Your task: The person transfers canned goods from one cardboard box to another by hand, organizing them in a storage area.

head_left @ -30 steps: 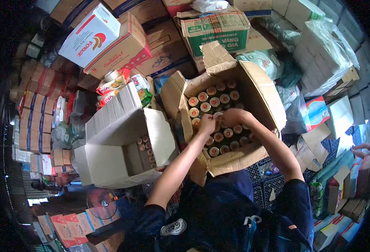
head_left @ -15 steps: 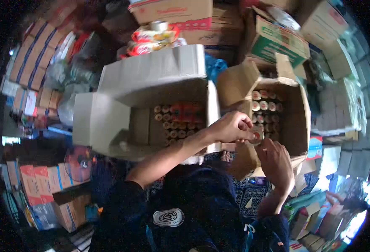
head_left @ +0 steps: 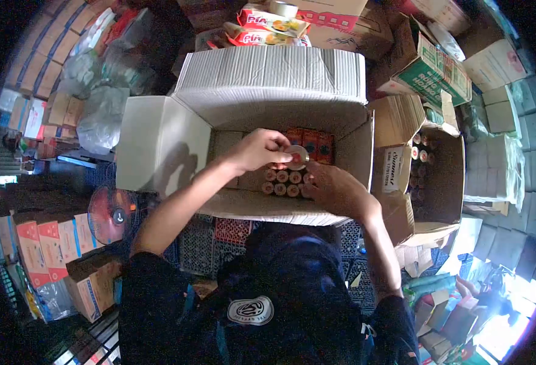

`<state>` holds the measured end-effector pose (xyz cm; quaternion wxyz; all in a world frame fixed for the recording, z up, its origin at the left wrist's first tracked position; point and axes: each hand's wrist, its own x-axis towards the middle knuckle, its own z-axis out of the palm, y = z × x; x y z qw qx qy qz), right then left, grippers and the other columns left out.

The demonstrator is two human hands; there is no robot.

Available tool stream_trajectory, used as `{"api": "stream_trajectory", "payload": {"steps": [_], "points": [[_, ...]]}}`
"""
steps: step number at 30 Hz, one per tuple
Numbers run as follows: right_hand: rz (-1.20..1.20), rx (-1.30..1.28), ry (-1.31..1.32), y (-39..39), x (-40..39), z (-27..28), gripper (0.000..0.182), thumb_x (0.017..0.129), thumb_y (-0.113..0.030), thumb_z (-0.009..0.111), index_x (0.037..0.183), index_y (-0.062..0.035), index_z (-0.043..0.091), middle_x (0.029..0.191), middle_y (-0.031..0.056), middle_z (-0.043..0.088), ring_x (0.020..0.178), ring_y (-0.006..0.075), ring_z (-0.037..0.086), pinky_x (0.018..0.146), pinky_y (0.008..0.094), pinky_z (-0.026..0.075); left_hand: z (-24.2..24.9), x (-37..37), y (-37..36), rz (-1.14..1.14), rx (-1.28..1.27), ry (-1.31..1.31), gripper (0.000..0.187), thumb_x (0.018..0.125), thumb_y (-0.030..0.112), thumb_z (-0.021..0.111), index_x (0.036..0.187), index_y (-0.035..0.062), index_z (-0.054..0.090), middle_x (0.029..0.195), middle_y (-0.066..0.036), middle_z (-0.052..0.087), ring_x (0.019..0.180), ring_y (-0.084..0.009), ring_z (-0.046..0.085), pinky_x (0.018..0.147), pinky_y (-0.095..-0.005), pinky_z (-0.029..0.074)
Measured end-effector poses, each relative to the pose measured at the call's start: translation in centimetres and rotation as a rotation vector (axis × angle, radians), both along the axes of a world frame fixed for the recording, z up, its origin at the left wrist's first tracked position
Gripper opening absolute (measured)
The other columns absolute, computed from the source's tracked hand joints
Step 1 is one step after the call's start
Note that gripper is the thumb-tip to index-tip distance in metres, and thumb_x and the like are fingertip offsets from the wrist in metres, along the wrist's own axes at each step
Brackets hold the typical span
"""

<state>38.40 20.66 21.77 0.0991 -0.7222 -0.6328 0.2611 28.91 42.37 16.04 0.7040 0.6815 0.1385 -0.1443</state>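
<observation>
In the large white carton (head_left: 271,76), my left hand (head_left: 262,151) pinches a small round-topped container (head_left: 298,157) with a red mark on its pale end. My right hand (head_left: 341,191) is curled just beside it, knuckles up; whatever its fingers hold is hidden. Below both hands, rows of round-ended containers (head_left: 282,177) stand on the carton's floor. Behind them lie orange-red packs (head_left: 318,143). To the right, the open brown carton (head_left: 395,118) has more of the same containers (head_left: 424,156) inside.
Red and white snack packs (head_left: 268,38) and a tape roll (head_left: 283,8) lie behind the white carton. A green and brown box (head_left: 432,67) stands at the back right. A red fan (head_left: 113,216) is at left, near stacked boxes (head_left: 55,249).
Both hands have moved left, from over the brown carton to over the white one, with the round-topped container. The view has swung right.
</observation>
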Motion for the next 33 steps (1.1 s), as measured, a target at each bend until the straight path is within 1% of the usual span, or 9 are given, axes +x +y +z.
{"api": "stream_trajectory", "payload": {"steps": [5, 9, 12, 13, 18, 21, 22, 29, 33], "points": [[0.123, -0.23, 0.209, 8.5, 0.4, -2.1, 0.025, 0.089, -0.014, 0.056, 0.109, 0.0002, 0.06, 0.106, 0.0215, 0.063, 0.087, 0.0342, 0.064, 0.07, 0.0458, 0.051, -8.8, -1.7, 6.4, 0.009, 0.097, 0.091, 0.033, 0.081, 0.015, 0.075, 0.105, -0.0027, 0.06, 0.095, -0.01, 0.066, 0.084, -0.0165, 0.061, 0.071, -0.0332, 0.048], [0.12, -0.452, 0.132, 13.5, -1.0, -7.1, 0.034, 0.086, -0.012, 0.056, 0.119, -0.0022, 0.055, 0.115, 0.0179, 0.06, 0.091, 0.0316, 0.063, 0.07, 0.0444, 0.051, -16.9, -1.9, 9.6, -0.151, 0.463, 0.264, 0.04, 0.084, 0.014, 0.057, 0.124, 0.0069, 0.057, 0.105, -0.011, 0.068, 0.088, -0.0224, 0.064, 0.079, -0.0344, 0.05], [0.202, -0.45, 0.082, 14.8, -1.7, -14.0, 0.045, 0.084, -0.014, 0.06, 0.126, -0.0049, 0.048, 0.123, 0.0169, 0.055, 0.098, 0.0318, 0.06, 0.074, 0.0453, 0.052, -16.7, -1.6, 9.7, -0.113, 0.452, 0.489, 0.044, 0.076, 0.027, 0.072, 0.106, -0.0029, 0.063, 0.102, -0.019, 0.065, 0.093, -0.0269, 0.06, 0.077, -0.0358, 0.048], [0.215, -0.455, 0.07, 14.9, -2.1, -16.2, 0.049, 0.083, -0.014, 0.062, 0.128, -0.0059, 0.046, 0.125, 0.0165, 0.053, 0.101, 0.0319, 0.059, 0.075, 0.0456, 0.052, -24.6, -2.3, 10.7, -0.177, 0.567, 0.32, 0.045, 0.079, 0.028, 0.066, 0.11, -0.0047, 0.061, 0.109, -0.024, 0.064, 0.1, -0.0362, 0.061, 0.083, -0.0394, 0.049], [0.223, -0.484, -0.017, 14.1, -3.2, -23.0, 0.071, 0.079, -0.017, 0.069, 0.14, -0.0105, 0.034, 0.137, 0.0148, 0.043, 0.113, 0.0322, 0.054, 0.082, 0.047, 0.052, -40.9, -3.7, 10.3, -0.146, 0.798, 0.518, 0.043, 0.086, 0.03, 0.054, 0.118, 0.0019, 0.061, 0.123, -0.02, 0.06, 0.11, -0.0386, 0.058, 0.091, -0.0426, 0.047], [0.18, -0.499, -0.052, 14.0, -3.5, -25.8, 0.084, 0.077, -0.019, 0.073, 0.147, -0.0133, 0.027, 0.145, 0.0138, 0.038, 0.12, 0.0323, 0.051, 0.086, 0.0479, 0.052, -44.1, -5.8, 9.3, -0.216, 0.886, 0.453, 0.046, 0.093, 0.039, 0.046, 0.125, 0.0078, 0.059, 0.131, -0.014, 0.057, 0.115, -0.0375, 0.055, 0.097, -0.0415, 0.045], [0.17, -0.498, -0.053, 13.9, -3.6, -27.1, 0.088, 0.076, -0.021, 0.074, 0.148, -0.0138, 0.024, 0.147, 0.0133, 0.033, 0.123, 0.0332, 0.048, 0.088, 0.0493, 0.051, -44.4, -5.4, 9.1, -0.469, 1.045, 0.305, 0.048, 0.093, 0.042, 0.046, 0.125, 0.0081, 0.059, 0.13, -0.014, 0.057, 0.114, -0.0369, 0.056, 0.096, -0.0415, 0.045], [-0.015, -0.472, -0.054, 12.5, -4.4, -33.2, 0.103, 0.072, -0.025, 0.08, 0.151, -0.013, 0.015, 0.151, 0.0153, 0.025, 0.13, 0.0385, 0.04, 0.1, 0.0521, 0.044, -40.7, -4.3, 7.4, -0.268, 0.839, 0.48, 0.049, 0.092, 0.044, 0.048, 0.123, 0.0071, 0.059, 0.127, -0.015, 0.059, 0.111, -0.0358, 0.057, 0.094, -0.0417, 0.046], [-0.013, -0.681, 0.021, 14.5, -4.3, -29.9, 0.098, 0.073, -0.026, 0.077, 0.149, -0.0097, 0.019, 0.148, 0.0152, 0.031, 0.128, 0.0354, 0.042, 0.103, 0.0493, 0.04, -40.3, -4.7, 6.9, -0.28, 0.822, 0.482, 0.05, 0.091, 0.045, 0.05, 0.122, 0.0065, 0.06, 0.125, -0.016, 0.059, 0.11, -0.0351, 0.058, 0.093, -0.0419, 0.046]]}}
